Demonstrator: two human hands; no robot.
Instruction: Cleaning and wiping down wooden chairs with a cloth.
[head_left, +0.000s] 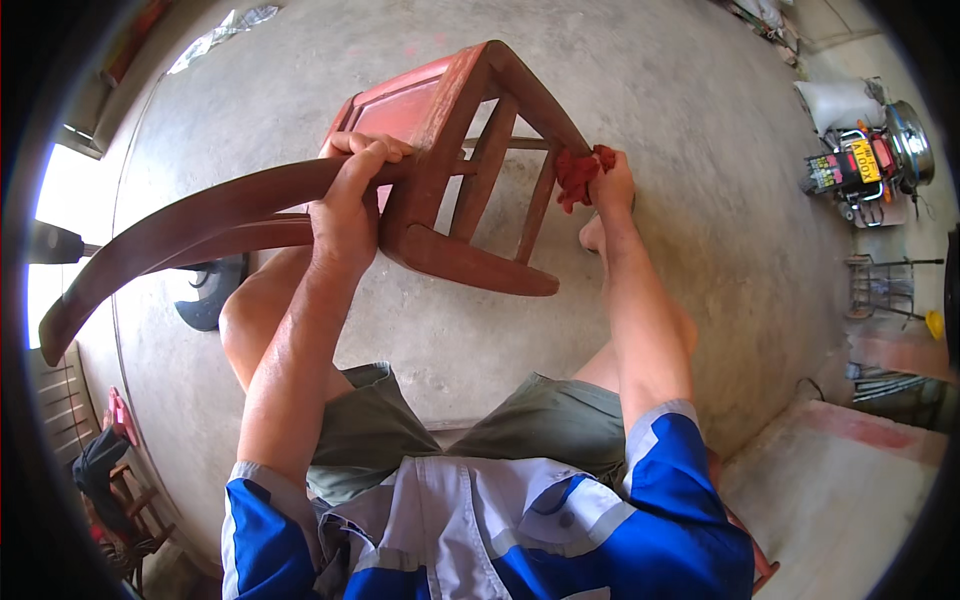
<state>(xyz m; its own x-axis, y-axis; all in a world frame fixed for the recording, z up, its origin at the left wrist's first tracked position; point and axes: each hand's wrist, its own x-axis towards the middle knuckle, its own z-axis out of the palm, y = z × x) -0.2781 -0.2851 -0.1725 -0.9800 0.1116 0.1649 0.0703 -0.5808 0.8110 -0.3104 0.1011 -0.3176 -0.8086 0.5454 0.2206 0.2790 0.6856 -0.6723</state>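
Note:
A reddish-brown wooden chair (455,120) is tipped over in front of me, with its curved back post (200,200) reaching out to the left and its legs and rails toward the right. My left hand (350,200) grips the chair where the back post meets the seat, fingers wrapped over the wood. In my right hand (612,185) is a crumpled red cloth (578,175), pressed against the end of a chair leg. The palm side of each hand is hidden.
Grey concrete floor (700,110) lies around the chair. At the right stand a motorbike (865,160), a metal rack (885,285) and a pale slab (830,490). A black pedestal base (212,290) is by my left knee. Another wooden chair (140,510) sits lower left.

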